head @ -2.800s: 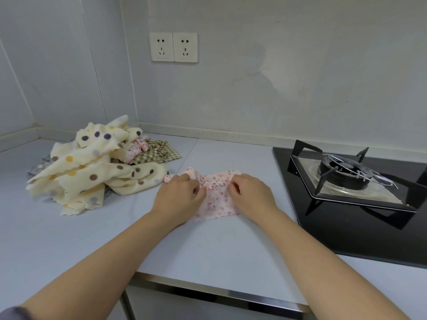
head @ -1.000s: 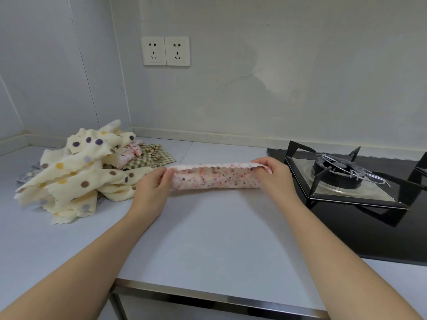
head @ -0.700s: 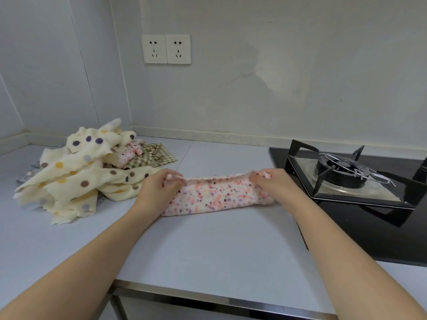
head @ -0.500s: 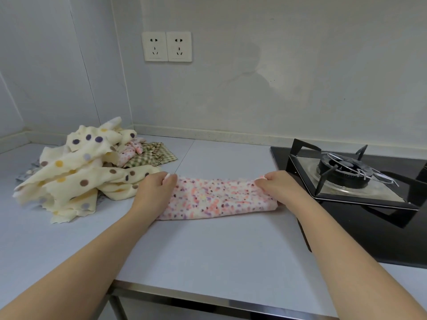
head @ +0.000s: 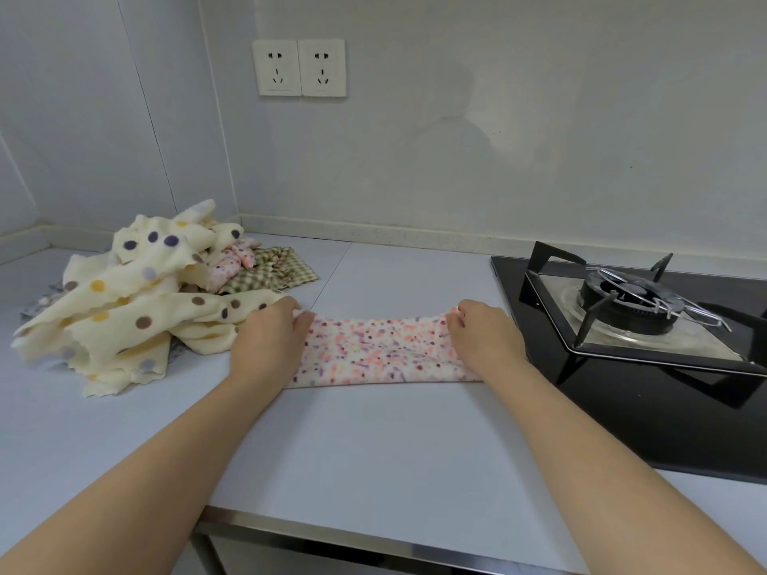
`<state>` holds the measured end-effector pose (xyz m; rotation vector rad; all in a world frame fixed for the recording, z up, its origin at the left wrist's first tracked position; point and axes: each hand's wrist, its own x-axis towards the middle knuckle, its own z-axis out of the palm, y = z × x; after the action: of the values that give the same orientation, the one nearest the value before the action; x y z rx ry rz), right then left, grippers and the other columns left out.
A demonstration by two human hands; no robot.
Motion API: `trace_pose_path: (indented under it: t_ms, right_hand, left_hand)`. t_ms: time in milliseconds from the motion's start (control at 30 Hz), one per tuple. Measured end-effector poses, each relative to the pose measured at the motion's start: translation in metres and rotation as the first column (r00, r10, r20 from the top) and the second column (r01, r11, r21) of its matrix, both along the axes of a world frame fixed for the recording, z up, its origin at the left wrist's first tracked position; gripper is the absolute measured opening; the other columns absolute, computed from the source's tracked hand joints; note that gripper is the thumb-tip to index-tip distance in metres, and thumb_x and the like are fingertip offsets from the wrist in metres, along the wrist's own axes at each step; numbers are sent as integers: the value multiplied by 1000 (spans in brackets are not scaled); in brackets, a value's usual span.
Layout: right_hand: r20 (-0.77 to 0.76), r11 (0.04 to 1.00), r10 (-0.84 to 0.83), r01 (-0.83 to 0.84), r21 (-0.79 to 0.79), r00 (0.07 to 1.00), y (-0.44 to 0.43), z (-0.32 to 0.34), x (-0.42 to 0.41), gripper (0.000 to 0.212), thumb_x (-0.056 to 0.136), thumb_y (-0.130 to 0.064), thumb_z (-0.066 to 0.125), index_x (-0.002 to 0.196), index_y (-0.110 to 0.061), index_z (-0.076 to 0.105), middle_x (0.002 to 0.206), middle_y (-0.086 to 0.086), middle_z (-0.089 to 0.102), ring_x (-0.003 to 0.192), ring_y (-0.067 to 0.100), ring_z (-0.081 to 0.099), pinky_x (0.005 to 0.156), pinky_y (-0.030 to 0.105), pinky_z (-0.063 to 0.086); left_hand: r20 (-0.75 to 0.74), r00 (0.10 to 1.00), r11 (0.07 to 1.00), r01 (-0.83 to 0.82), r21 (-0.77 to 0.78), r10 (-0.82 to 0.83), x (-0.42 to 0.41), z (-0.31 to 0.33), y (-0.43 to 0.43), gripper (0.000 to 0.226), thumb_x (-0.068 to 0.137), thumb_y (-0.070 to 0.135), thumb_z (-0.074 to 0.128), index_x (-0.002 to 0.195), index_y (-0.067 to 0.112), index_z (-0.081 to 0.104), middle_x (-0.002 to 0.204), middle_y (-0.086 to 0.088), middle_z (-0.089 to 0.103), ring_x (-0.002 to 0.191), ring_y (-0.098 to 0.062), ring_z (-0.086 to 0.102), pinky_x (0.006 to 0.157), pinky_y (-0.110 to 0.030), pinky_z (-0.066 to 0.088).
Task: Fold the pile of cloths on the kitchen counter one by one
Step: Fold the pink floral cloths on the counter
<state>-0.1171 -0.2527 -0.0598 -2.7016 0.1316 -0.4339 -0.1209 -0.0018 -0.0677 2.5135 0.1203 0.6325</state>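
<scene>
A pink speckled cloth [head: 375, 352] lies as a long folded strip on the white counter [head: 373, 454], in the middle. My left hand [head: 265, 342] grips its left end, fingers curled over the far corner. My right hand [head: 483, 340] grips its right end the same way. A pile of cloths [head: 137, 300] sits at the left: cream cloths with coloured dots on top, a pink patterned one and a green checked cloth [head: 274, 271] behind. The pile's right edge touches my left hand.
A black gas hob [head: 647, 367] with a burner and pan support [head: 631, 300] lies close to my right hand. Two wall sockets [head: 299, 68] are on the back wall. The counter's front edge has a metal trim [head: 373, 541].
The bunched cloth was lifted, stretched wide between both hands, then laid down on the counter as a folded strip. My hands have stayed at its two ends.
</scene>
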Motion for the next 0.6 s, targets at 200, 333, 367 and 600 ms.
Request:
trace_pose_path:
  t_ms: [200, 333, 367, 600]
  right_hand:
    - [-26, 982, -87, 82, -170, 996, 8, 0, 0, 16, 97, -27, 38, 87, -17, 46, 80, 0, 50, 77, 26, 48, 56, 29, 30]
    - [-43, 991, -73, 68, -119, 996, 5, 4, -2, 18, 97, -28, 38, 96, -16, 51, 85, 2, 54, 79, 27, 48, 63, 30, 34]
    - [-33, 992, -70, 66, -107, 997, 4, 5, -3, 20, 98, -27, 37, 102, -16, 53, 87, 4, 56, 79, 27, 47, 63, 30, 34]
    - [-17, 985, -110, 107, -132, 994, 7, 5, -7, 26, 99, -18, 37, 115, -19, 57, 97, 7, 64, 77, 26, 47, 62, 28, 32]
  left_hand:
    - [-59, 992, 987, -100, 129, 109, 0, 0, -5, 30, 93, 30, 46, 70, 11, 44, 74, -9, 59, 68, -28, 50, 60, -32, 37]
    - [-78, 994, 989, -59, 136, 70, 0, 1, -1, 18, 92, 22, 45, 81, 10, 53, 76, -6, 59, 69, -26, 51, 58, -31, 36]
    - [-48, 997, 987, -58, 152, 66, 1, 0, 1, 18, 95, 21, 45, 90, 9, 57, 79, -7, 61, 70, -27, 50, 58, -32, 37]
    - [16, 996, 985, -91, 145, 89, 1, -4, -4, 26, 100, 31, 43, 116, 13, 53, 89, -12, 67, 75, -31, 56, 59, -33, 38]
